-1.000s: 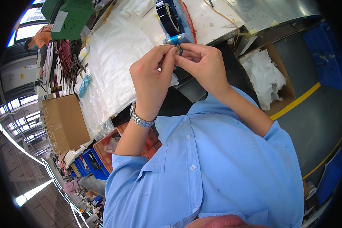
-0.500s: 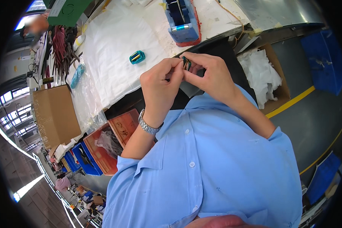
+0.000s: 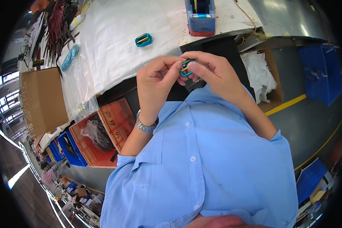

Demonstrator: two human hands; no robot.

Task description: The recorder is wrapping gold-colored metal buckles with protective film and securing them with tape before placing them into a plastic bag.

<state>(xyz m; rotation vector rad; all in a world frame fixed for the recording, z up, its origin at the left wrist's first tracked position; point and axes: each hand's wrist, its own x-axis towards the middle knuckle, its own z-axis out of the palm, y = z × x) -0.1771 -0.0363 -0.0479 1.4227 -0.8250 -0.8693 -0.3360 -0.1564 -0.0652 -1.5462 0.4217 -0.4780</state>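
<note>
Glossy teal metal buckle (image 3: pixel 186 68), matt white cloth (image 3: pixel 117 41)

A small buckle (image 3: pixel 186 68) is pinched between the left hand (image 3: pixel 155 81) and right hand (image 3: pixel 212 72), before the tabletop (image 3: pixel 114 49). A second buckle (image 3: pixel 143 39) lies on the tabletop; a tape dispenser (image 3: pixel 200 17) stands to its right. A crate (image 3: pixel 102 133) sits below the tabletop's edge.

Teal buckle (image 3: pixel 186 69) half behind fingers (image 3: pixel 201 68)

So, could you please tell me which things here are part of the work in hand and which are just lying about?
In hand:
- left hand
- right hand
- small teal buckle pinched between them

Lying about:
- second teal buckle
- blue tape dispenser
- orange crate
- cardboard box
</note>
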